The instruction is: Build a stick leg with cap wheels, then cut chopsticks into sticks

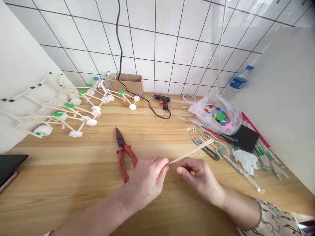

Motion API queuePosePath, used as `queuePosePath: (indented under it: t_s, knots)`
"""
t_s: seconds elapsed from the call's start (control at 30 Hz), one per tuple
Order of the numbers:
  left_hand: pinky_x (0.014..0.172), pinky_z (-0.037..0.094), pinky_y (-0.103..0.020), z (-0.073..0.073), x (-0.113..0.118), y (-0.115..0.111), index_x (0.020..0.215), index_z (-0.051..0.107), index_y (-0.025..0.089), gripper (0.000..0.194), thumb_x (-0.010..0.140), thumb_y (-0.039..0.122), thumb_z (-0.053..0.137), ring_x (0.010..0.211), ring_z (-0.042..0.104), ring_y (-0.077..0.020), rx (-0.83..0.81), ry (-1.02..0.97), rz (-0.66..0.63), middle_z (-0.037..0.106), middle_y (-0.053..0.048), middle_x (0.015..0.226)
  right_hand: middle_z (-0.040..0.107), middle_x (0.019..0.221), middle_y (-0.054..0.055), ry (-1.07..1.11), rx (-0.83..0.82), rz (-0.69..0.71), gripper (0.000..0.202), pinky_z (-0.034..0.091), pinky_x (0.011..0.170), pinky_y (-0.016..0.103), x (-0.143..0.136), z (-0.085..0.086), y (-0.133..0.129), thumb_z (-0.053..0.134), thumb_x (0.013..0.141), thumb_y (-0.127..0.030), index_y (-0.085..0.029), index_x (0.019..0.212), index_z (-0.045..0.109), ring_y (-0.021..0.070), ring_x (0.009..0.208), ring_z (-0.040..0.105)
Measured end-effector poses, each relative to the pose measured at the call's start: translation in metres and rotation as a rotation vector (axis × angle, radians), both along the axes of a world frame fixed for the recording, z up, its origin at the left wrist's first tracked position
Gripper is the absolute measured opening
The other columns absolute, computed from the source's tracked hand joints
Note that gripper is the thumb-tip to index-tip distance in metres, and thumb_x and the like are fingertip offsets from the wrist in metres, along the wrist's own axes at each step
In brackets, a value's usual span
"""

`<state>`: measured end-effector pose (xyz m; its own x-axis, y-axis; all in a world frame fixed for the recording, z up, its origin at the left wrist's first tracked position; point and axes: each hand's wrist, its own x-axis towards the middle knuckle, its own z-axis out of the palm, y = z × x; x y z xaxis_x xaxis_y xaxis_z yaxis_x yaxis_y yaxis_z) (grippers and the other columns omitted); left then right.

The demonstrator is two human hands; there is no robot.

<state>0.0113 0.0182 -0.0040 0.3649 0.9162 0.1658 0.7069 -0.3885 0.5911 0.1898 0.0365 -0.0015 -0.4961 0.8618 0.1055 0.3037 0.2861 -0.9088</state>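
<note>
Pinched between the thumb and fingers of my left hand [150,177] is one end of a pair of thin wooden sticks [192,151]. The sticks slant up to the right, over the handles of grey snips [209,151]. My right hand [201,180] is just below the sticks, its fingers curled and the thumb near the index finger. A small gap separates it from my left hand, and it appears to touch nothing. Red-handled pliers [124,154] lie open on the table, just beyond my left hand.
Several stick-built models with white wheels [91,122] stand at the left. A glue gun [163,101], a cardboard box [130,84] and a tape roll [189,98] are near the wall. At the right are a bag of bottle caps [219,114], a bottle [237,83] and wrapped sticks [267,157].
</note>
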Motion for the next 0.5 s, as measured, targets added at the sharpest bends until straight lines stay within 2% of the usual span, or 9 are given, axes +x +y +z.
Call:
queuePosePath:
  t_s: [0.1,0.13,0.2,0.27,0.33,0.43,0.5]
  knots:
    - [0.051,0.040,-0.026,-0.002,-0.002,0.001,0.070,0.055,0.015,0.024,0.081,0.005,0.038,0.054,0.054,-0.0150,0.267,0.172,-0.041,0.059,-0.002,0.060,0.060,0.069,0.004,-0.145,0.614,-0.007,0.008,0.044,0.055,0.025,0.005,0.004,-0.006,0.055,0.083,-0.017,-0.019,0.082,0.062,0.0138,0.061,0.052]
    - [0.051,0.041,-0.027,-0.003,-0.003,0.000,0.070,0.056,0.015,0.024,0.079,0.002,0.038,0.054,0.054,-0.0161,0.347,0.230,-0.067,0.059,-0.003,0.060,0.061,0.074,0.006,-0.192,0.785,-0.015,0.010,0.045,0.061,0.027,0.007,0.004,-0.008,0.055,0.082,-0.014,-0.019,0.088,0.062,0.0152,0.068,0.053]
    - [0.051,0.042,-0.029,-0.005,-0.002,-0.001,0.072,0.058,0.013,0.024,0.074,-0.001,0.038,0.055,0.054,-0.0175,0.485,0.332,-0.122,0.059,-0.004,0.061,0.060,0.082,0.007,-0.320,1.006,-0.046,0.018,0.045,0.069,0.030,0.010,0.002,-0.009,0.056,0.081,-0.010,-0.018,0.097,0.062,0.0172,0.077,0.053]
    - [0.051,0.043,-0.031,-0.006,-0.002,-0.003,0.077,0.059,0.011,0.023,0.073,-0.001,0.039,0.056,0.053,-0.0183,0.572,0.418,-0.174,0.058,-0.005,0.063,0.059,0.085,0.008,-0.459,1.082,-0.082,0.020,0.043,0.072,0.031,0.012,-0.001,-0.008,0.056,0.082,-0.012,-0.018,0.101,0.062,0.0179,0.080,0.051]
    - [0.050,0.042,-0.031,-0.007,-0.001,-0.005,0.079,0.058,0.010,0.019,0.074,0.002,0.042,0.056,0.052,-0.0185,0.619,0.476,-0.196,0.057,-0.005,0.065,0.059,0.084,0.007,-0.548,1.087,-0.090,0.017,0.041,0.070,0.032,0.011,-0.003,-0.006,0.055,0.084,-0.015,-0.017,0.099,0.063,0.0175,0.077,0.049]
    - [0.048,0.040,-0.031,-0.007,-0.001,-0.006,0.076,0.056,0.011,0.014,0.075,0.005,0.044,0.054,0.049,-0.0181,0.655,0.520,-0.198,0.053,-0.004,0.063,0.058,0.077,0.006,-0.580,1.063,-0.074,0.011,0.039,0.066,0.031,0.008,-0.004,-0.005,0.052,0.086,-0.014,-0.015,0.087,0.064,0.0169,0.070,0.046]
    - [0.048,0.039,-0.031,-0.006,-0.001,-0.006,0.075,0.055,0.012,0.013,0.075,0.005,0.044,0.054,0.049,-0.0180,0.660,0.540,-0.202,0.052,-0.003,0.063,0.056,0.073,0.006,-0.580,1.037,-0.054,0.016,0.037,0.065,0.031,0.006,-0.003,-0.005,0.050,0.086,-0.013,-0.014,0.079,0.063,0.0172,0.069,0.044]
